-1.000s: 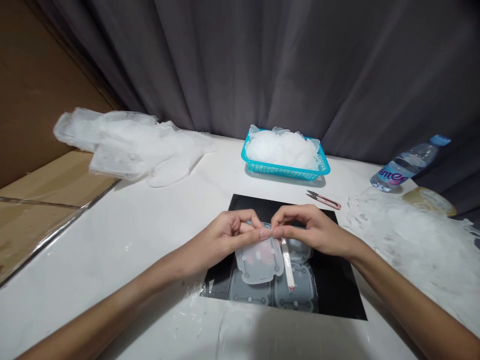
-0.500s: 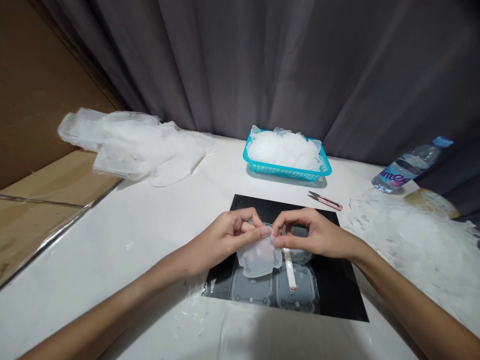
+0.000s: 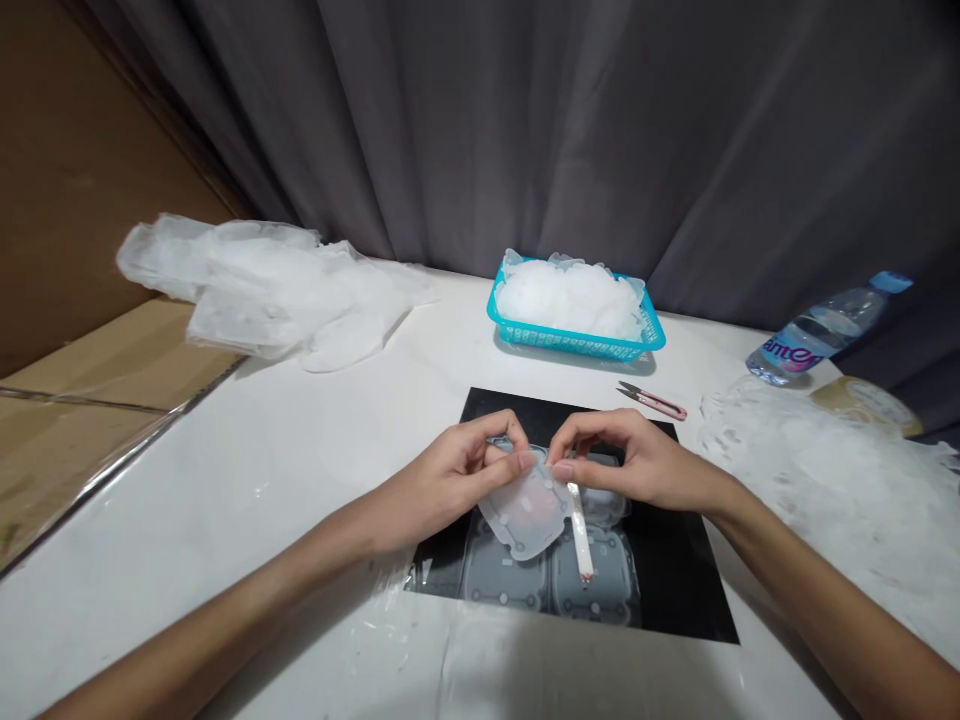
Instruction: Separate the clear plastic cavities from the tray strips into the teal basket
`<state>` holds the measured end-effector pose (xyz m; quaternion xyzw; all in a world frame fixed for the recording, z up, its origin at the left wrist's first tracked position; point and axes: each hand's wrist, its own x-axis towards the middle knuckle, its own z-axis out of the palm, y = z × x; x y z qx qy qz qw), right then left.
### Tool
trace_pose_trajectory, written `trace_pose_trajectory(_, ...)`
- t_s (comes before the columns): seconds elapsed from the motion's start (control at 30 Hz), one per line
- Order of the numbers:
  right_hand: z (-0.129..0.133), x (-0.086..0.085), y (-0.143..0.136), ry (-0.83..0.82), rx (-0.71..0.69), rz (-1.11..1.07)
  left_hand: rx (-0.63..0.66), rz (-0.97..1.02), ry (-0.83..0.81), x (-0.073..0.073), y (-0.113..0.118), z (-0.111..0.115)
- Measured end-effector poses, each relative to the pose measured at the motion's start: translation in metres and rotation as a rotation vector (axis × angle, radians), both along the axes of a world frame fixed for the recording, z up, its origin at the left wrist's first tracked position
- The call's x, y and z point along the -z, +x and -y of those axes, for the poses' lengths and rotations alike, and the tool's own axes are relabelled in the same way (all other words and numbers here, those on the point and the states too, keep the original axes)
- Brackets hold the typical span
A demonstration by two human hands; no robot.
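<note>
Over a black mat (image 3: pixel 675 560), my left hand (image 3: pixel 480 462) pinches the upper edge of a translucent, scallop-edged piece (image 3: pixel 529 515). My right hand (image 3: pixel 619 455) has thumb and forefinger pressed together at that piece's upper right corner; anything between these fingertips is too small to make out. Similar grey-looking translucent pieces (image 3: pixel 506 575) lie on the mat below. A narrow white strip (image 3: pixel 580 535) rests across them, its top end just under my right fingertips.
Behind the mat stands a blue basket (image 3: pixel 577 345) of white translucent pieces. Small pink-handled snips (image 3: pixel 652 400) lie nearby. A water bottle (image 3: pixel 817 335), a tape roll (image 3: pixel 870 402) and a translucent heap (image 3: pixel 840 490) are at right. White sheets (image 3: pixel 292 290) lie back left, beside cardboard (image 3: pixel 112 360).
The held piece has tilted, its lower edge swinging slightly down and to the right. My right fingertips have moved slightly up and right, and the fingers have closed together more.
</note>
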<state>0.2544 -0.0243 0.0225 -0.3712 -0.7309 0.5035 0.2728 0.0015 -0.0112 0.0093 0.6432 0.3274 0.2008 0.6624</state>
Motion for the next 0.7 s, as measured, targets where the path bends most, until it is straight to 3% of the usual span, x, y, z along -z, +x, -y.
trace_pose_trajectory(0.2,0.000,-0.003,0.000,0.004,0.005,0.003,-0.012,-0.009,0.022,0.000,0.002,-0.001)
trace_pose_trajectory(0.3,0.001,-0.003,0.001,0.085,-0.008,0.041,-0.027,-0.021,0.031,-0.004,0.005,0.000)
trace_pose_trajectory(0.37,0.003,-0.002,-0.001,0.239,-0.014,0.100,-0.028,-0.026,0.034,-0.005,0.006,0.001)
trace_pose_trajectory(0.5,0.011,0.002,-0.010,0.777,-0.002,0.316,-0.013,-0.034,0.060,-0.002,0.006,0.002)
trace_pose_trajectory(0.57,0.014,0.001,-0.014,0.971,0.030,0.383,-0.025,-0.045,0.080,0.000,0.005,0.001)
trace_pose_trajectory(0.7,0.019,-0.003,-0.009,1.044,0.159,0.249,-0.058,-0.033,0.104,-0.001,0.002,-0.004)
